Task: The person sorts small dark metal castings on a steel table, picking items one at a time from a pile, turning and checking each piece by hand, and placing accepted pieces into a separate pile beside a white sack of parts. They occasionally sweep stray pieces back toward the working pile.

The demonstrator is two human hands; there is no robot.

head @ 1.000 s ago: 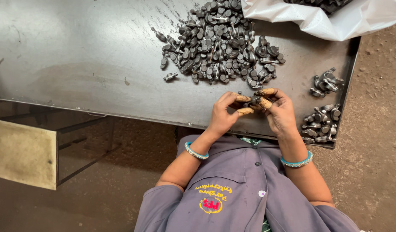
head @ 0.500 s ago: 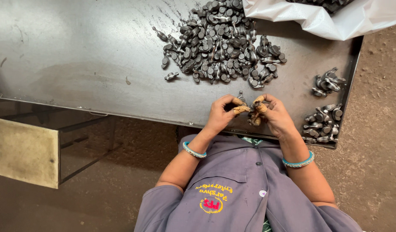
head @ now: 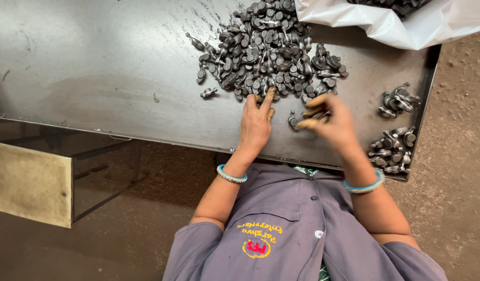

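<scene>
A person in a grey-purple work shirt (head: 297, 229), a beaded turquoise bangle on each wrist, leans over a dull, scuffed sheet-metal tabletop (head: 104, 78). The left hand (head: 256, 124) lies flat on the steel, fingers (head: 268, 99) stretched forward and loosely together, tips touching the near edge of the heap. The right hand (head: 328, 122) is motion-blurred; its fingers curl together, and whether they pinch anything cannot be told. One small dark forged part (head: 293, 120) lies between the hands. Two small clusters of parts (head: 393, 145) sit by the tabletop's right rim. Beyond, the large heap of dark, knobbly metal parts (head: 271, 47) spreads toward a white woven sack (head: 380, 23). Brown earthen floor (head: 458, 130) surrounds the tabletop.
</scene>
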